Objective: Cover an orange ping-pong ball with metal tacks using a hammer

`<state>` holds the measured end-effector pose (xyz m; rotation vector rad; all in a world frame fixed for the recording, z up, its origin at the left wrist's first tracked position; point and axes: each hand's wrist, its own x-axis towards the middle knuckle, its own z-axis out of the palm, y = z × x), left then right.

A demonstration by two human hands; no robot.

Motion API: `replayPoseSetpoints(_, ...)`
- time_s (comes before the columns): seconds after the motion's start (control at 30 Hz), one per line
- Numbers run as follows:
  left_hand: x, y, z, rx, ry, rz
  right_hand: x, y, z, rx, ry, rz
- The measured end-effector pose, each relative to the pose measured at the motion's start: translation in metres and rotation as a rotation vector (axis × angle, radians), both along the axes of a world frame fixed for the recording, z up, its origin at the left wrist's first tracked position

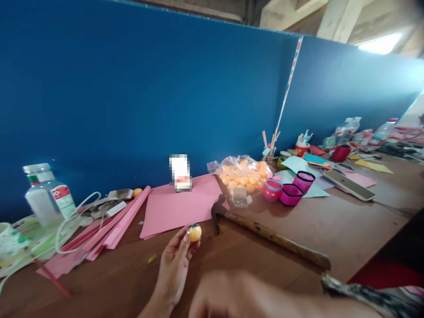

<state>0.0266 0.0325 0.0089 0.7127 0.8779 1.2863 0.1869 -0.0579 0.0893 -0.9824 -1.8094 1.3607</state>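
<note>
In the head view, my left hand [179, 251] is closed around a small yellow-orange ping-pong ball [195, 233], gripped between thumb and fingers above the brown table. Something dark and shiny sits on the ball's upper left side; its kind is too small to make out. My right hand [232, 293] is at the bottom, close to the camera and smeared by motion, so its fingers and anything in them cannot be read. A claw hammer [271, 234] with a wooden handle lies beyond it, its head just right of the ball. Pink paper sheets [182, 203] lie behind my left hand.
A clear bag of orange balls [245, 174] stands near the blue partition [149, 88], with a small grey box [240, 197] before it. Magenta mesh cups [291, 194] and a phone [349, 184] are rightward. Folded pink strips [126, 216], a white cable and a glass bottle [44, 194] are leftward.
</note>
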Motion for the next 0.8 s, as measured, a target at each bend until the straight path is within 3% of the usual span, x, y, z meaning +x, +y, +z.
replayPoseSetpoints(0.07,0.000,0.000,0.000,0.002,0.009,-0.013,0.028,0.044,0.007,0.084,-0.180,-0.128)
replayPoseSetpoints(0.1,0.000,0.000,-0.001,0.003,0.012,-0.020,0.044,0.067,0.009,0.253,-0.534,-0.294)
replayPoseSetpoints(0.17,-0.001,0.000,-0.002,0.001,0.013,-0.023,0.075,0.104,0.005,0.292,-0.751,-0.458)
replayPoseSetpoints(0.27,-0.002,0.001,-0.006,-0.002,0.025,-0.028,0.106,0.135,-0.008,0.275,-0.967,-0.539)
replayPoseSetpoints(0.43,-0.002,0.004,-0.010,-0.010,0.050,-0.043,0.110,0.150,-0.024,0.223,-1.223,-0.498)
replayPoseSetpoints(0.8,-0.003,0.005,-0.012,-0.006,0.042,-0.036,0.105,0.153,-0.029,0.224,-1.456,-0.402)
